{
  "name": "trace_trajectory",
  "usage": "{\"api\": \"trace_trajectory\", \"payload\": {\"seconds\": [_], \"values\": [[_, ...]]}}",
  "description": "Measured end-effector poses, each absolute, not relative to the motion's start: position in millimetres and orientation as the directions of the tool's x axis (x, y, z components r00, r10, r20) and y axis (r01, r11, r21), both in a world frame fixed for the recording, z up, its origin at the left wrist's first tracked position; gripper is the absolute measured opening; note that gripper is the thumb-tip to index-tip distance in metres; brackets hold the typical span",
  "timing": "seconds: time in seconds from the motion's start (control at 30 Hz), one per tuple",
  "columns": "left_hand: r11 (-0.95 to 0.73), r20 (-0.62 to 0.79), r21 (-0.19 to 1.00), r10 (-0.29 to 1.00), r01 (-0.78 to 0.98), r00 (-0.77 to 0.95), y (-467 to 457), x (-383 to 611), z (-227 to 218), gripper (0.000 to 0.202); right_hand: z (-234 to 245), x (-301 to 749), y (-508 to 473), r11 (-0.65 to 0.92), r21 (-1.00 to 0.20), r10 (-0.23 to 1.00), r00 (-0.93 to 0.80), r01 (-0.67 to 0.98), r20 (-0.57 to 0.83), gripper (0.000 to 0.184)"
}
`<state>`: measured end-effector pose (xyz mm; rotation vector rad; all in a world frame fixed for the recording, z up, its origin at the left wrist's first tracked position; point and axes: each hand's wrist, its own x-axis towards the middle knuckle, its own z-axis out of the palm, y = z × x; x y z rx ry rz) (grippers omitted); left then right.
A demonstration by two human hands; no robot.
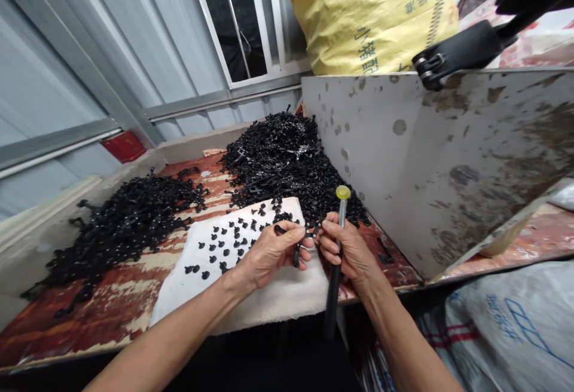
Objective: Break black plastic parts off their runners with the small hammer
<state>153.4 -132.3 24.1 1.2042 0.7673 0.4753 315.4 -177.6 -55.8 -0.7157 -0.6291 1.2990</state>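
Observation:
My left hand is closed on a small black plastic part, pinched between thumb and fingers above the front of a white cloth. Close beside it, my right hand wraps round a rod with a yellow disc top, a silver shaft and a black lower end. The rod stands nearly upright. My right fingertips meet the end of the black part, partly hiding it. Several small black round-headed pieces lie spread over the cloth, left of my hands.
A large heap of black plastic parts lies behind the cloth; another heap is at the left. A stained grey board walls the worn red table's right side. A black jointed arm overhangs it. Yellow sack behind.

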Motion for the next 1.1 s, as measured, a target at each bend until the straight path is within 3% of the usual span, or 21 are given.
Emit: {"api": "trace_trajectory", "payload": {"seconds": [0.07, 0.13, 0.2, 0.27, 0.33, 0.43, 0.57, 0.73, 0.93, 1.1], "values": [[0.156, -0.218, 0.976, 0.758, 0.154, 0.614, -127, 148, 32, 0.046, -56, 316, -178, 0.105, -0.771, 0.988, 0.156, -0.629, 0.008, 0.031], [-0.140, -0.037, 0.949, 0.839, 0.282, 0.543, -125, 144, 45, 0.034, -57, 318, -180, 0.084, -0.770, 0.991, 0.137, -0.632, -0.004, 0.028], [-0.462, 0.153, 0.766, 0.807, 0.448, 0.571, -126, 145, 59, 0.019, -57, 319, -181, 0.061, -0.769, 0.993, 0.116, -0.636, -0.017, 0.024], [-0.625, 0.125, 0.559, 0.713, 0.545, 0.690, -128, 151, 68, 0.011, -57, 319, -182, 0.042, -0.768, 0.994, 0.101, -0.639, -0.030, 0.020], [-0.712, 0.037, 0.429, 0.629, 0.556, 0.777, -129, 159, 69, 0.017, -55, 318, -182, 0.031, -0.769, 0.995, 0.096, -0.638, -0.040, 0.019], [-0.774, -0.010, 0.376, 0.546, 0.509, 0.838, -128, 170, 60, 0.025, -50, 315, -182, 0.030, -0.775, 0.993, 0.110, -0.632, -0.051, 0.018], [-0.678, -0.047, 0.568, 0.538, 0.465, 0.842, -122, 172, 52, 0.028, -39, 311, -183, 0.027, -0.774, 0.988, 0.136, -0.632, -0.077, 0.023], [-0.356, -0.156, 0.794, 0.664, 0.493, 0.731, -120, 122, 65, 0.025, -29, 305, -186, -0.020, -0.754, 0.975, 0.154, -0.656, -0.161, 0.036], [-0.045, -0.223, 0.838, 0.882, 0.544, 0.416, -131, 5, 66, 0.029, -28, 301, -183, -0.163, -0.754, 0.938, 0.138, -0.636, -0.319, 0.028], [0.205, -0.339, 0.823, 0.926, 0.529, 0.168, -137, -49, 38, 0.030, -24, 297, -182, -0.254, -0.789, 0.895, 0.172, -0.559, -0.410, 0.047]]}}
